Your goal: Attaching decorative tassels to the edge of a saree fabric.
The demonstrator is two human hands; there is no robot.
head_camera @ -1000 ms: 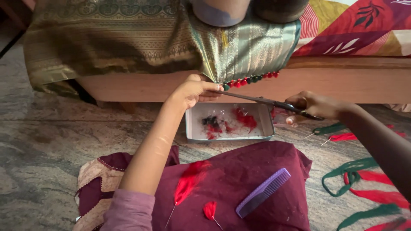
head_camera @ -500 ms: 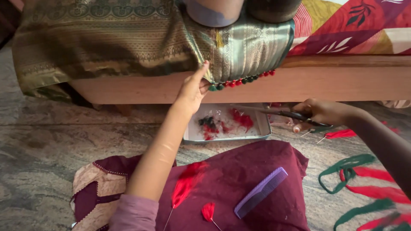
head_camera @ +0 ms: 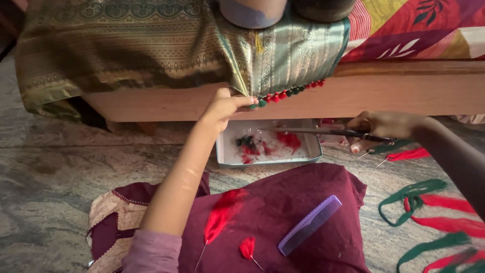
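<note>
The left hand [head_camera: 222, 105] pinches the green and gold cloth [head_camera: 166, 48] at its hem, just beside the first of the small red and green tassels [head_camera: 285, 93] that hang along the edge where the cloth drapes over the wooden bed frame [head_camera: 404, 96]. Its grip is closed on the cloth. The right hand [head_camera: 381, 125] is closed around a pair of scissors [head_camera: 323, 132], blades pointing left over the shallow tray [head_camera: 313, 146] of thread clippings on the floor.

To trim cleanly, it seems best to hold the hem taut so the tassel hangs free, bring the blades up square to the threads, and cut over the tray so the ends fall in. The fingertips sit close to the tassels, so they should stay clear of the blades.

A purple comb [head_camera: 309, 225] and loose red tassels [head_camera: 221, 216] lie on the maroon cloth [head_camera: 283, 202] nearby.
</note>
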